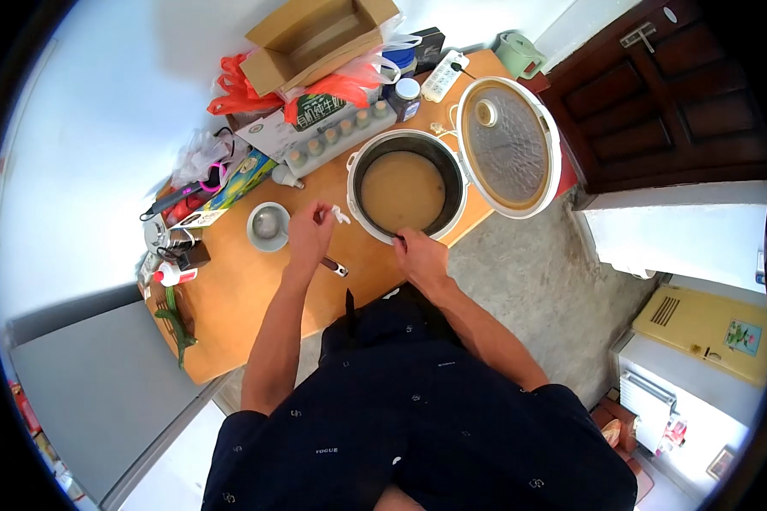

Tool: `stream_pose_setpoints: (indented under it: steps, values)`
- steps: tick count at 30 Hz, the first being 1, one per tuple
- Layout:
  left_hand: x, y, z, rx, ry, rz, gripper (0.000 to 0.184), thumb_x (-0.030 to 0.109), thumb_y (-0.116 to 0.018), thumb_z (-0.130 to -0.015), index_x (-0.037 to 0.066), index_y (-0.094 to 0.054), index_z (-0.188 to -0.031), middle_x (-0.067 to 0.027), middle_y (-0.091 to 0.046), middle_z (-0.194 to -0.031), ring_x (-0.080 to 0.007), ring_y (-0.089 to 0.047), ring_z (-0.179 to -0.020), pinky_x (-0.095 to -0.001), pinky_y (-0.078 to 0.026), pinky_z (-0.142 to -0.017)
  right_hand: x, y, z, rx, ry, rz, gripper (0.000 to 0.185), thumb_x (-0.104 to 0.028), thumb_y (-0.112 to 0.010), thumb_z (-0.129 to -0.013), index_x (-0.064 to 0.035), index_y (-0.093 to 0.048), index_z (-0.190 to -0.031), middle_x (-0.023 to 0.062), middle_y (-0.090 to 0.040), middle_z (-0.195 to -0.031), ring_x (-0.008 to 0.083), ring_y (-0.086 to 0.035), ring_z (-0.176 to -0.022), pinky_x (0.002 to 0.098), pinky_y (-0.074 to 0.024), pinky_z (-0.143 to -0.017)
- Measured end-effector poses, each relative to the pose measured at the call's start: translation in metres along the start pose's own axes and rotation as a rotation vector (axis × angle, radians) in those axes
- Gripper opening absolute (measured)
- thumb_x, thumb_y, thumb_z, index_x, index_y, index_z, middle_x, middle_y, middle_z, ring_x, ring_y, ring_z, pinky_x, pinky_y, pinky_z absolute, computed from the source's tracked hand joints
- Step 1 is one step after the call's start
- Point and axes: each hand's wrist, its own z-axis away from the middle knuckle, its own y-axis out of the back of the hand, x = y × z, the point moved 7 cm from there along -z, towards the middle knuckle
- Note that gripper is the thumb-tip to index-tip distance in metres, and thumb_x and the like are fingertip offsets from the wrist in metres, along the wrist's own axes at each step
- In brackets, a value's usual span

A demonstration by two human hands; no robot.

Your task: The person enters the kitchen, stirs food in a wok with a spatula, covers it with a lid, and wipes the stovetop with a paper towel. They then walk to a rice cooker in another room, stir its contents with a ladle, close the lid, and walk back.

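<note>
A white rice cooker [354,180] stands on the wooden table with its lid [509,146] swung up to the right. Cloudy brownish liquid [402,191] lies in its dark inner pot [446,162]. My right hand [422,257] is at the near rim, its fingers closed on the pot's edge. To the left of the cooker, my left hand [312,232] pinches a small crumpled white tissue [341,215]. A pale metal bowl [267,244] sits left of that hand. Below it a brown handle with a metal end [336,267] sticks out, partly hidden by my wrist.
A milk carton pack [320,109], bottles [332,136] and an open cardboard box [315,43] line the wall side. A power strip [444,77] and green kettle [520,54] stand at the far end. Green cucumbers [175,324] lie at the left edge.
</note>
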Motion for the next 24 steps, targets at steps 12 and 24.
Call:
stream_pose_setpoints:
  steps: [12, 24]
  values:
    - [0.019, -0.035, -0.055, -0.225, -0.156, -0.012, 0.017, 0.012, -0.070, -0.081, 0.002, -0.070, -0.094, -0.0150, -0.067, -0.084, -0.0284, -0.066, -0.076, -0.0373, -0.053, -0.071, 0.007, -0.006, 0.005, 0.070, -0.008, -0.045, 0.016, -0.027, -0.061, -0.092, -0.0113, -0.062, -0.096, 0.0088, -0.068, -0.086, 0.0311, -0.067, -0.078, 0.0435, -0.0536, -0.066]
    - [0.027, -0.052, -0.080, -0.177, -0.198, -0.128, 0.015, 0.008, -0.068, -0.077, 0.004, -0.065, -0.090, -0.0159, -0.064, -0.092, -0.0325, -0.064, -0.086, -0.0429, -0.051, -0.078, 0.004, -0.005, 0.003, 0.072, 0.017, -0.074, 0.015, -0.024, -0.061, -0.091, -0.0105, -0.062, -0.099, 0.0099, -0.068, -0.088, 0.0325, -0.067, -0.078, 0.0449, -0.0546, -0.065]
